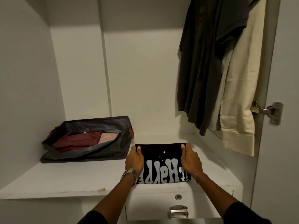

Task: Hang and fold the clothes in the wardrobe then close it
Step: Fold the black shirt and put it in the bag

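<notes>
A white wardrobe shelf (64,180) fills the head view, with a drawer (161,206) below its near edge. A folded black T-shirt (163,164) with pale lettering lies on the shelf at the near right. The left hand (134,159) grips its left side, thumb on top; the right hand (191,159) grips its right side likewise. To the far left sits an open dark bag (90,138) holding red clothes. At the upper right hang a dark shirt (207,62) and a cream garment (239,94).
</notes>
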